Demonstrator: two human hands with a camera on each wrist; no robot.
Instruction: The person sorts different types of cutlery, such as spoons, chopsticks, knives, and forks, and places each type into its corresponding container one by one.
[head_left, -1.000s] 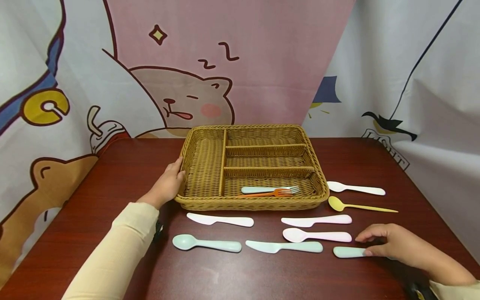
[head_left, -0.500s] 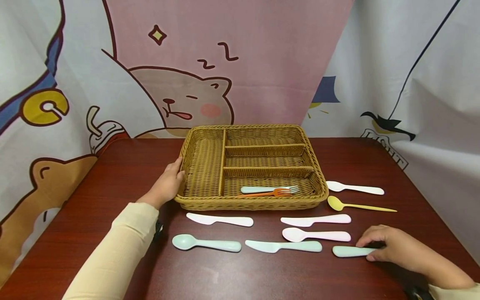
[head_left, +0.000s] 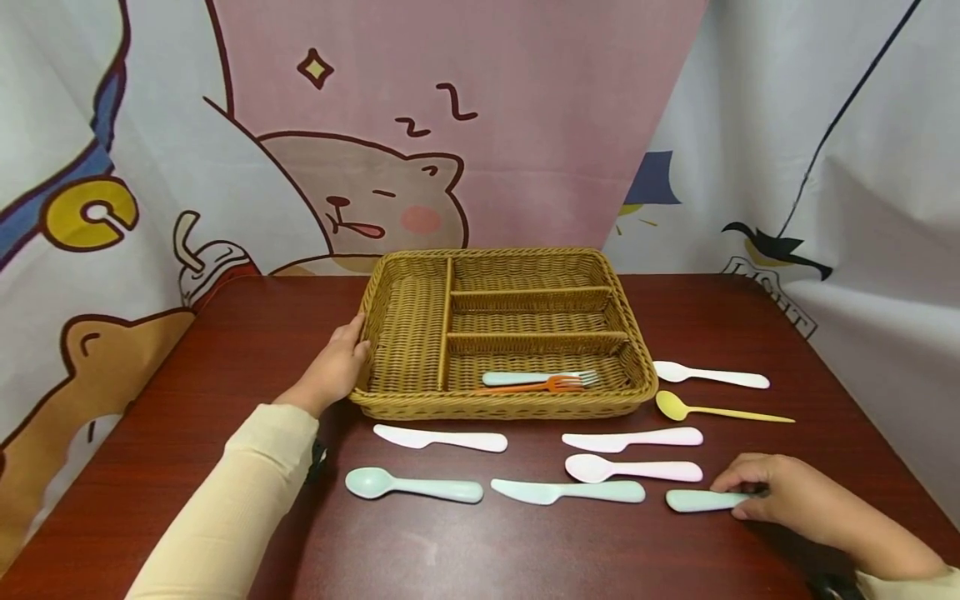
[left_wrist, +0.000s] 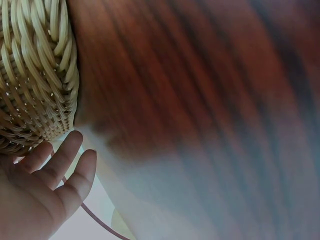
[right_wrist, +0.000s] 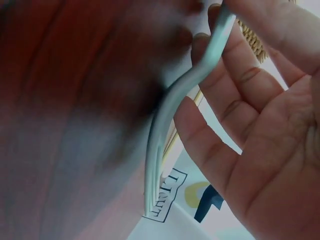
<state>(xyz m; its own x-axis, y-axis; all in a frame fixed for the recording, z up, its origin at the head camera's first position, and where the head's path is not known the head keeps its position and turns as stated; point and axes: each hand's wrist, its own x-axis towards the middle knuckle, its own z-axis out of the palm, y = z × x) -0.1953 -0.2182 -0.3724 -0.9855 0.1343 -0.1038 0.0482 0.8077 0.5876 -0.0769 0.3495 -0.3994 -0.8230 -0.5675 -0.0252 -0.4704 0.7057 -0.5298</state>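
Note:
My right hand (head_left: 798,500) pinches a pale mint fork (head_left: 697,500) by its handle between thumb and fingers, low over the table at the right. In the right wrist view the fork's curved neck (right_wrist: 192,77) and tines show beside my fingers. At the left, my left hand (head_left: 333,371) rests against the side of a wicker cutlery basket (head_left: 495,408), its fingers fairly straight in the left wrist view. A mint fork (head_left: 517,378) and an orange fork (head_left: 555,384) lie in the basket's front right compartment. Just left of my right hand are a pink spoon (head_left: 637,470) and a mint knife (head_left: 600,492).
In front of the basket lie a white knife (head_left: 457,440), a pink knife (head_left: 652,437) and a mint spoon (head_left: 427,487). A white spoon (head_left: 720,377) and a yellow spoon (head_left: 727,412) lie at its right. A printed curtain (head_left: 555,125) hangs behind the table.
My right hand's fingers have come down and closed onto the fork's handle, with the hand shifting slightly lower. My left hand stays at the basket's side.

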